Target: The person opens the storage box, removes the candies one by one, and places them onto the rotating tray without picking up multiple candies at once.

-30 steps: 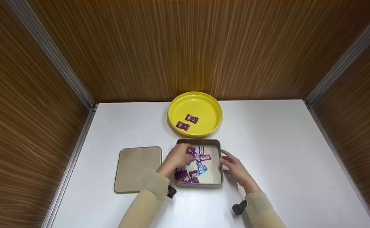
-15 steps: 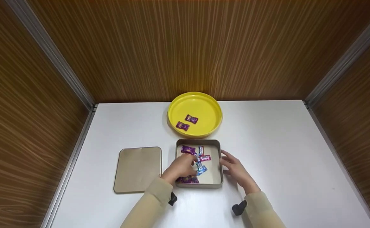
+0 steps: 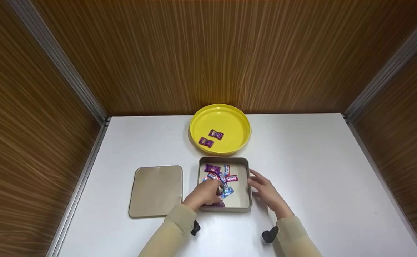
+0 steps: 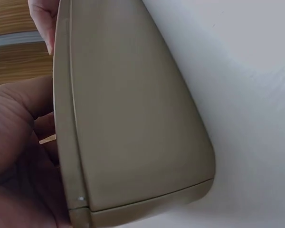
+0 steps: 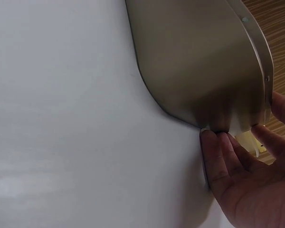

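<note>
In the head view a square beige tin [image 3: 244, 160] holds several wrapped candies, purple ones and blue or pink ones. My left hand [image 3: 205, 192] reaches over the tin's left wall, fingers down among the candies at the lower left. Its fingertips are hidden, so whether a candy is pinched cannot be seen. A purple candy [image 3: 212, 169] and a pink candy [image 3: 231, 177] lie beyond that hand. My right hand [image 3: 267, 192] rests its extended fingers [image 5: 213, 152] against the tin's right outer wall. The left wrist view shows the tin's outer wall [image 4: 133, 118], my palm beside its rim.
A yellow round tray [image 3: 237, 125] stands behind the tin, bearing a purple candy [image 3: 216, 134] and another purple candy [image 3: 206, 142]. Left of the tin lies a flat beige lid [image 3: 155, 192]. Wood-grain panels [image 3: 215, 53] enclose the white table [image 3: 319, 160] at the back and sides.
My left hand has moved from the tin's upper left toward its lower left. A purple candy now lies at the upper left, and blue candies there are uncovered. The right hand stays put.
</note>
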A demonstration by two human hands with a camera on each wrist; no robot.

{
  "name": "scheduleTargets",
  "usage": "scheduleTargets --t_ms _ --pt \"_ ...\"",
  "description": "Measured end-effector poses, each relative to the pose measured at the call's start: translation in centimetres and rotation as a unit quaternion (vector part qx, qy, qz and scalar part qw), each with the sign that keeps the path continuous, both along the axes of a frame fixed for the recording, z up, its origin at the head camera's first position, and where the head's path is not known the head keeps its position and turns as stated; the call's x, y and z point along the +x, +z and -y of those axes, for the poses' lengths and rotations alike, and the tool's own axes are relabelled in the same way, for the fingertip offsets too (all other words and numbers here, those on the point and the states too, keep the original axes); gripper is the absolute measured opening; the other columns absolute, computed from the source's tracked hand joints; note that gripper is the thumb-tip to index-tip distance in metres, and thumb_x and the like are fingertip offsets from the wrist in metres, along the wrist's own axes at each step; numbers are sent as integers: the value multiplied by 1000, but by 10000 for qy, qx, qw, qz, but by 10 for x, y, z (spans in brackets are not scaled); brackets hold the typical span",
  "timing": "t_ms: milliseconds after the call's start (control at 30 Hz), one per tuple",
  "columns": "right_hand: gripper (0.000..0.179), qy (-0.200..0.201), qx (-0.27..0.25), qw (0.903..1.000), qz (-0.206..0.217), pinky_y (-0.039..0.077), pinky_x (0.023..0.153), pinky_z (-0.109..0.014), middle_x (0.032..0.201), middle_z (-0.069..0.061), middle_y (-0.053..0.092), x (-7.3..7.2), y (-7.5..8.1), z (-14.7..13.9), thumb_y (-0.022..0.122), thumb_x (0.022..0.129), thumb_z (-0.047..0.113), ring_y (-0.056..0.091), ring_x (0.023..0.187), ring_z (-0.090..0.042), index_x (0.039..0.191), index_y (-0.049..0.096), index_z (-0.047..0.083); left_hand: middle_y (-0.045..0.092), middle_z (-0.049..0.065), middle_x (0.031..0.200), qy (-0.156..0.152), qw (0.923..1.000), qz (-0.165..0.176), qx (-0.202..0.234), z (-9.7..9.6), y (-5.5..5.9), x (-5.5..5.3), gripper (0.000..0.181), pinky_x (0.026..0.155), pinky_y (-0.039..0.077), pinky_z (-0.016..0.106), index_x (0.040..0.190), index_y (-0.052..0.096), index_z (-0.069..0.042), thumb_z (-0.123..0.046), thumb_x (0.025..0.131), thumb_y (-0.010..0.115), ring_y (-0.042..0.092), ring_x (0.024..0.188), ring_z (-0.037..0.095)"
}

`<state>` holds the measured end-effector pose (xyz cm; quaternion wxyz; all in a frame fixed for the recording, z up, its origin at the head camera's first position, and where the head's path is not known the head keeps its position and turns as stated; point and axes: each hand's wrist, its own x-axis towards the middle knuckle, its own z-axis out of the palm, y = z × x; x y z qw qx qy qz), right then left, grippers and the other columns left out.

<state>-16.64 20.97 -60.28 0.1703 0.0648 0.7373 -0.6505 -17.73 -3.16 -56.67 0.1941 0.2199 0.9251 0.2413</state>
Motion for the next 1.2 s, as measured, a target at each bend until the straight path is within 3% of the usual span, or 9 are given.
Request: scheduleTargets --t_ms 167,400,600,867,1000,1200 --pt "57 16 183 9998 -76 46 97 -52 144 -25 42 1 0 0 54 101 23 43 130 -45 153 34 10 65 1 89 -106 9999 -44 -43 0 -2 1 45 75 52 36 116 69 -9 -10 72 82 58 80 15" --pt "56 183 554 9981 -218 48 96 -48 146 -27 42 0 4 2 53 101 15 46 129 -43 153 34 8 65 -1 85 -273 9996 -103 -42 0 -4 1 38 71 51 33 114 70 -10 -5 76 76 57 76 13" --pt "62 234 515 9983 -169 50 93 -45 146 -23 43 3 8 0 60 94 7 48 128 -42 152 36 7 66 1 88 -308 9994 -157 -68 -1 -5 2 35 74 52 35 115 69 -10 -6 80 75 60 81 16" --pt "64 236 482 9983 -232 54 86 -48 144 -22 43 5 7 -3 61 95 5 47 127 -43 153 34 12 68 2 98 -321 9982 -463 -226 -3 -9 1 39 85 52 36 114 71 -8 0 76 74 63 97 20" --pt "65 191 428 9987 -202 54 85 -50 144 -21 43 5 4 -3 62 95 6 46 128 -43 153 34 16 67 2 96 -287 9980 -501 -264 -3 -9 1 37 83 52 37 110 72 -8 0 74 74 62 95 20" --pt "65 182 469 9985 -218 54 84 -50 145 -21 43 5 4 -3 62 95 7 46 128 -44 153 35 18 69 5 101 -245 9985 -492 -35 -2 -8 2 26 85 52 36 106 73 -4 -2 80 72 64 97 22"
